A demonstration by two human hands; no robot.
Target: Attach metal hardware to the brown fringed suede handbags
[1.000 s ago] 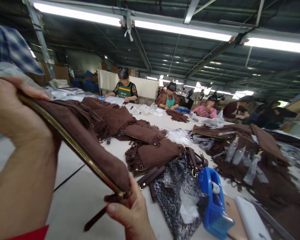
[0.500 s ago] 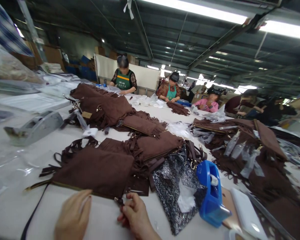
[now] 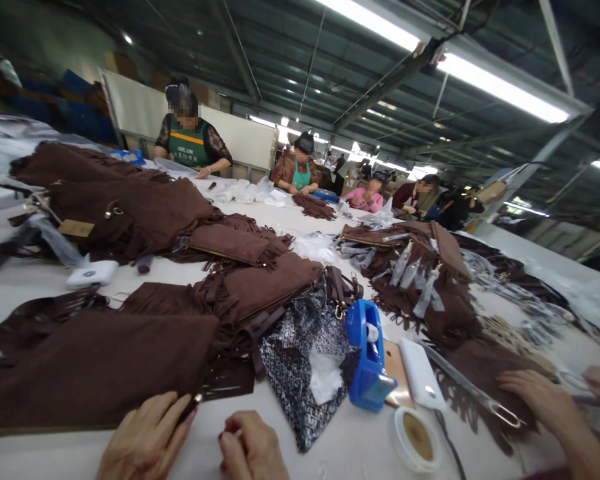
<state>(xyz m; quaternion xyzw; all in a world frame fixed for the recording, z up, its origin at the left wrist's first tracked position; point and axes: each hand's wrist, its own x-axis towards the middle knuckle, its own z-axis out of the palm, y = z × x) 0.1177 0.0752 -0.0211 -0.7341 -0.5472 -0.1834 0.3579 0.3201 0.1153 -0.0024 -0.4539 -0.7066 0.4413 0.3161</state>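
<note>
Head view: brown suede bag (image 3: 95, 370) lies flat on the desk (image 3: 330, 460), its near edge under the left hand (image 3: 145, 440), fingers spread; right hand (image 3: 250, 450), curled loosely closed, rests just beside its corner.

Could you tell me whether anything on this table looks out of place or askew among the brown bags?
One thing stands out: a black-and-white patterned fabric piece lies crumpled among the brown suede bags, beside the blue tape dispenser. The left hand rests on the nearest bag's edge.
</note>
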